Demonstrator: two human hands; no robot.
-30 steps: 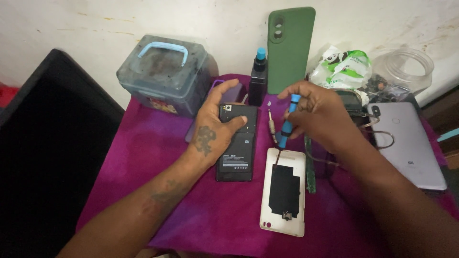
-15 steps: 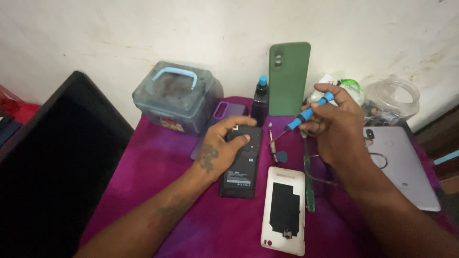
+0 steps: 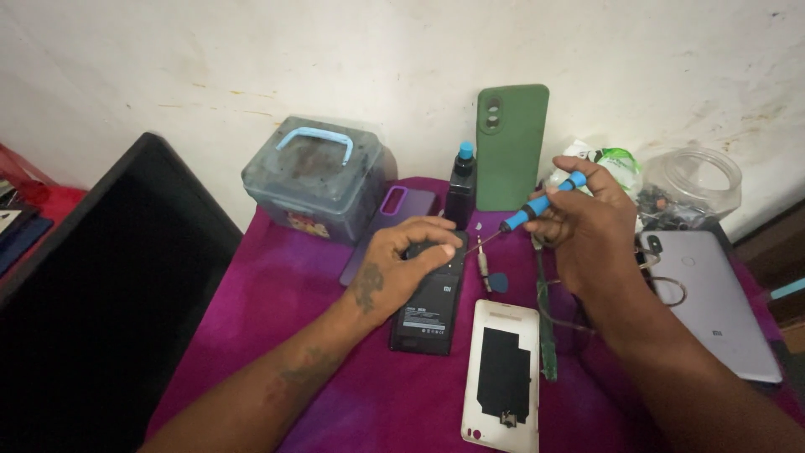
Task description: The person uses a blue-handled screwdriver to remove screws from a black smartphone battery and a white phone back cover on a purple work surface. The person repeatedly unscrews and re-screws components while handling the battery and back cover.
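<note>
A black phone lies back side up on the magenta cloth. My left hand presses down on its upper end, fingers spread over it. My right hand holds a blue-handled screwdriver slanted, its thin tip pointing down left toward the phone's top right corner. A white back cover with a black pad lies inside up just right of the phone. A blue pick and a small metal tool rest between the hands.
A grey lidded box with a blue handle stands at the back left. A green phone case leans on the wall beside a small dark bottle. A purple case, a silver phone, a clear jar and a black screen surround the cloth.
My right hand has lifted and tilted the screwdriver from upright to slanted, its tip now near the phone's top. The view has risen, showing more wall. My left hand stays on the phone.
</note>
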